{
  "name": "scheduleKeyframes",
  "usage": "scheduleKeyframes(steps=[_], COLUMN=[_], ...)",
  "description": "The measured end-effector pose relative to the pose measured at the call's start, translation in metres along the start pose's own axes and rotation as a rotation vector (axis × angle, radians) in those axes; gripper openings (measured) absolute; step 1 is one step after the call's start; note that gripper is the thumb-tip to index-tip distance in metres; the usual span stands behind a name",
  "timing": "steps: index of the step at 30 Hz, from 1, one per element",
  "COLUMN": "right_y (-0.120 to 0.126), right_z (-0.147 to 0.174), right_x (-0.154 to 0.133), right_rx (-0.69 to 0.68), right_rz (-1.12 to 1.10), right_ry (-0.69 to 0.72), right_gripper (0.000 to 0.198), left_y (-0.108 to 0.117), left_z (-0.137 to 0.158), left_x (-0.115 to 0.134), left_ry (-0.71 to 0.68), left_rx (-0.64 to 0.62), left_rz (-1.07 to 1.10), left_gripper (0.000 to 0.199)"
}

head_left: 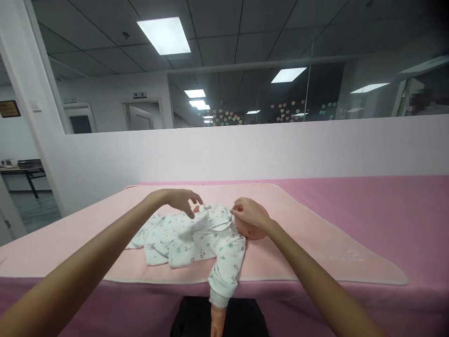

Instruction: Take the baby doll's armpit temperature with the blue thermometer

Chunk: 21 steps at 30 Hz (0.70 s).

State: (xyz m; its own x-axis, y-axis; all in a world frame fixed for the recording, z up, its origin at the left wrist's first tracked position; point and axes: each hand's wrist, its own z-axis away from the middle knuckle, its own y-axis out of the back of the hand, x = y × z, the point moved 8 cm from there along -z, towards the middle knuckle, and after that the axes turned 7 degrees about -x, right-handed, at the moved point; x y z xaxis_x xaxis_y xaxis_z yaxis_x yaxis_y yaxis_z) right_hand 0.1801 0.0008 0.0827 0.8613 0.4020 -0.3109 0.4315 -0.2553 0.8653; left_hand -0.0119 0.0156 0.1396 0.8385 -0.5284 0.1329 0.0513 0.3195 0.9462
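A baby doll lies on its back on a peach mat, its head to the right. It wears a white printed baby shirt, and one sleeved arm hangs over the near edge of the table. Over the doll's chest my left hand hovers with curved fingers apart, holding nothing. My right hand is beside the doll's head and partly hides it. Its thumb and fingers pinch together at the shirt's collar, on the cloth there. The doll's far hand shows just past my left fingertips.
A pink cloth covers the table under the mat. Behind the table stands a low white wall with glass above it. Something black is below the near edge. Through an opening at left is a desk.
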Motion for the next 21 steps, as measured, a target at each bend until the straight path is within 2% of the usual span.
scheduleKeyframes(steps=[4,7,10,13,17,21], right_y=[0.007,0.005,0.003,0.0,-0.007,-0.014], right_z=[0.005,0.007,0.006,0.002,-0.006,-0.007], right_x=[0.032,0.048,0.057,0.066,0.079,0.09], right_rx=[0.088,0.101,0.105,0.086,0.072,0.119], right_rz=[-0.068,-0.138,-0.224,-0.312,-0.482,-0.704], right_ry=[-0.138,-0.201,-0.192,-0.196,-0.249,-0.296], right_gripper=[0.033,0.039,0.039,0.038,0.029,0.027], left_y=[0.006,-0.018,-0.041,-0.052,-0.053,-0.058], left_z=[-0.044,-0.085,-0.115,-0.133,-0.147,-0.158], left_x=[-0.004,-0.011,-0.017,-0.024,-0.042,-0.062], left_ry=[0.117,0.148,0.159,0.144,0.129,0.137], left_rx=[0.23,0.281,0.352,0.407,0.469,0.468], left_rz=[-0.12,-0.14,-0.138,-0.105,-0.031,0.067], left_gripper=[0.051,0.048,0.044,0.043,0.05,0.054])
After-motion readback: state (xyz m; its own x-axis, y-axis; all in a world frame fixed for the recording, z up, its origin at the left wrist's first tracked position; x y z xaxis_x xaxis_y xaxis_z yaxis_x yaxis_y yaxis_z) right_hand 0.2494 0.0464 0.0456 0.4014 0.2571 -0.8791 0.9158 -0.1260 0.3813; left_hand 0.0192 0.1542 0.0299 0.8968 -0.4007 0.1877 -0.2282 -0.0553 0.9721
